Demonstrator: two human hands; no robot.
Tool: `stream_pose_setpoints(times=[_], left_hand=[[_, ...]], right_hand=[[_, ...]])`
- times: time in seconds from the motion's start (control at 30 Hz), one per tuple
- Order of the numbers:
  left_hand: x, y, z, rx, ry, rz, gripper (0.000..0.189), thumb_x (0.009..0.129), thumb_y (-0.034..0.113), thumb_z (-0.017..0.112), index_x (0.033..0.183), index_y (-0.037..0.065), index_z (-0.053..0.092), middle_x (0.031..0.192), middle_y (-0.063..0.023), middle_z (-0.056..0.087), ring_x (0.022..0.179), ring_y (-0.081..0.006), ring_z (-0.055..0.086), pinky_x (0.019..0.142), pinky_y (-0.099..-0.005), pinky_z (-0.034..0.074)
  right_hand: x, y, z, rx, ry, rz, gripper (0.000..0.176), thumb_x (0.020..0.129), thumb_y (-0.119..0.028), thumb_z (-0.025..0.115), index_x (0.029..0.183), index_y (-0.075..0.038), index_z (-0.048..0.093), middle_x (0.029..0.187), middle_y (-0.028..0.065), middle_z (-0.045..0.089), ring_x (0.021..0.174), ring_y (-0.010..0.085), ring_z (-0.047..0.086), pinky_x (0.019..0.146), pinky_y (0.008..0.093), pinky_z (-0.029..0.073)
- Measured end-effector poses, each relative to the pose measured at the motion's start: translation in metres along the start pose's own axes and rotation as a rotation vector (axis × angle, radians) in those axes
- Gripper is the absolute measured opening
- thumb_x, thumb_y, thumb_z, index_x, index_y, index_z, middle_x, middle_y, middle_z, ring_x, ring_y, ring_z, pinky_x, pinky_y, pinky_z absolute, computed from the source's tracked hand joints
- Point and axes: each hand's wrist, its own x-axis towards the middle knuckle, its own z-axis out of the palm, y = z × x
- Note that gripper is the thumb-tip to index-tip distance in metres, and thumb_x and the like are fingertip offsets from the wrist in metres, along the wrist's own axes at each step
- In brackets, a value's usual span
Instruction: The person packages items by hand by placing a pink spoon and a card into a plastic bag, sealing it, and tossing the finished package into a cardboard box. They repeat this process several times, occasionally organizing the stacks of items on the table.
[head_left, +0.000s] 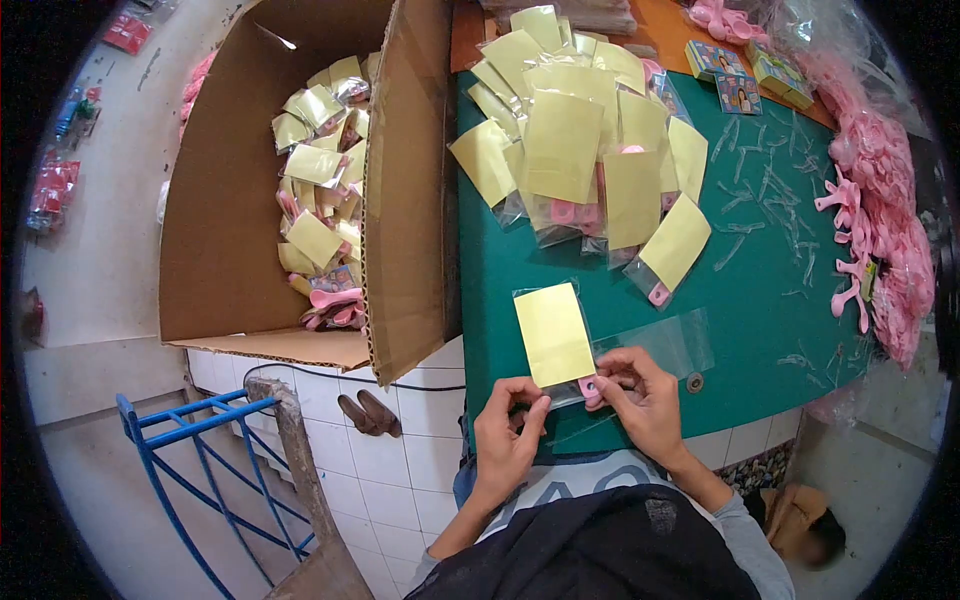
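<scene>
A clear plastic bag (568, 392) holding a pale yellow card (555, 335) lies at the front of the green table, its lower edge between my hands. My left hand (510, 430) pinches the bag's lower left corner, thumb against fingers. With thumb and fingers closed, my right hand (640, 400) grips the lower right of the bag beside the holed end of a pink plastic piece (588, 387). The card hides the rest of that piece. Another flat clear bag (675, 345) lies partly behind my right hand.
A pile of similar packs (565, 130) covers the table's far side. Left of it stands a cardboard box (410, 200) with more packs. Plastic strips (770, 190) and bunched pink pieces (880, 190) lie right. A person (800, 525) is at lower right, near the floor.
</scene>
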Motion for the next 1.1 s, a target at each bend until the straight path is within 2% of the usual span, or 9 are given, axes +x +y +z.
stream_pose_setpoints(times=[0.17, 0.27, 0.4, 0.47, 0.53, 0.67, 0.9, 1.0, 1.1], left_hand=[[0.001, 0.017, -0.002, 0.170, -0.050, 0.042, 0.036, 0.081, -0.001, 0.062, 0.116, 0.004, 0.054, 0.105, -0.0116, 0.058, 0.072, -0.0115, 0.058, 0.058, -0.0206, 0.048], [0.011, 0.045, 0.004, 0.302, -0.064, 0.375, 0.044, 0.080, -0.001, 0.063, 0.122, 0.004, 0.053, 0.113, -0.0149, 0.055, 0.074, -0.0157, 0.060, 0.057, -0.0230, 0.050], [0.059, 0.114, 0.020, 0.328, -0.122, 0.641, 0.044, 0.081, -0.001, 0.060, 0.124, 0.004, 0.050, 0.121, -0.0127, 0.051, 0.091, -0.0142, 0.055, 0.062, -0.0211, 0.049], [0.093, 0.135, 0.031, 0.583, 0.069, 0.822, 0.044, 0.081, 0.007, 0.065, 0.122, 0.004, 0.051, 0.123, -0.0179, 0.049, 0.103, -0.0275, 0.056, 0.074, -0.0314, 0.051], [0.103, 0.134, 0.040, 0.822, 0.196, 0.970, 0.034, 0.079, 0.011, 0.067, 0.110, 0.003, 0.055, 0.113, -0.0170, 0.053, 0.097, -0.0320, 0.057, 0.076, -0.0354, 0.050], [0.077, 0.073, 0.070, 0.836, -0.357, 0.695, 0.025, 0.076, 0.015, 0.069, 0.091, 0.005, 0.053, 0.090, -0.0128, 0.052, 0.085, -0.0318, 0.056, 0.070, -0.0385, 0.048], [0.082, 0.037, 0.082, 0.758, -0.433, 0.718, 0.027, 0.075, 0.010, 0.067, 0.098, 0.005, 0.054, 0.084, -0.0103, 0.053, 0.079, -0.0274, 0.055, 0.068, -0.0358, 0.044], [0.084, 0.041, 0.074, 0.725, -0.487, 0.728, 0.020, 0.076, 0.009, 0.066, 0.093, 0.006, 0.055, 0.078, -0.0071, 0.058, 0.074, -0.0258, 0.057, 0.065, -0.0347, 0.043], [0.082, 0.044, 0.066, 0.725, -0.451, 0.712, 0.014, 0.077, 0.008, 0.066, 0.087, 0.006, 0.056, 0.079, -0.0057, 0.063, 0.073, -0.0256, 0.060, 0.066, -0.0348, 0.044]], right_hand=[[0.003, -0.011, -0.009, -0.221, -0.099, -0.110, 0.041, 0.084, 0.005, 0.057, 0.124, 0.000, 0.052, 0.090, 0.0096, 0.059, 0.073, 0.0110, 0.061, 0.065, 0.0236, 0.054], [0.006, -0.040, -0.021, -0.210, -0.086, -0.202, 0.040, 0.083, 0.004, 0.058, 0.123, -0.001, 0.053, 0.091, 0.0102, 0.059, 0.072, 0.0104, 0.060, 0.063, 0.0230, 0.052], [0.028, -0.089, -0.057, -0.455, 0.060, -0.622, 0.030, 0.079, 0.003, 0.060, 0.109, 0.000, 0.059, 0.095, 0.0122, 0.061, 0.081, 0.0212, 0.062, 0.066, 0.0292, 0.052], [0.052, -0.104, -0.106, -0.873, 0.227, -0.702, 0.025, 0.076, 0.004, 0.058, 0.100, -0.001, 0.061, 0.096, 0.0137, 0.062, 0.087, 0.0283, 0.061, 0.073, 0.0340, 0.050], [0.083, -0.105, -0.185, -1.171, 0.423, -0.605, 0.023, 0.078, 0.003, 0.050, 0.098, -0.002, 0.061, 0.097, 0.0157, 0.062, 0.090, 0.0320, 0.059, 0.081, 0.0383, 0.046], [0.130, -0.056, -0.400, -1.676, 0.451, -0.487, 0.021, 0.078, -0.002, 0.049, 0.097, -0.004, 0.058, 0.102, 0.0132, 0.060, 0.099, 0.0314, 0.054, 0.085, 0.0409, 0.041], [0.110, -0.061, -0.382, -2.078, 0.585, -0.404, 0.022, 0.080, -0.012, 0.053, 0.101, -0.013, 0.060, 0.104, 0.0050, 0.058, 0.099, 0.0263, 0.052, 0.087, 0.0464, 0.038], [0.096, -0.072, -0.363, -1.978, 0.779, -0.514, 0.024, 0.084, -0.012, 0.052, 0.106, -0.014, 0.061, 0.101, 0.0042, 0.057, 0.096, 0.0255, 0.052, 0.089, 0.0455, 0.037], [0.069, -0.092, -0.312, -1.524, 0.904, -0.576, 0.024, 0.088, -0.010, 0.052, 0.111, -0.007, 0.060, 0.105, 0.0102, 0.056, 0.103, 0.0266, 0.052, 0.092, 0.0380, 0.038]])
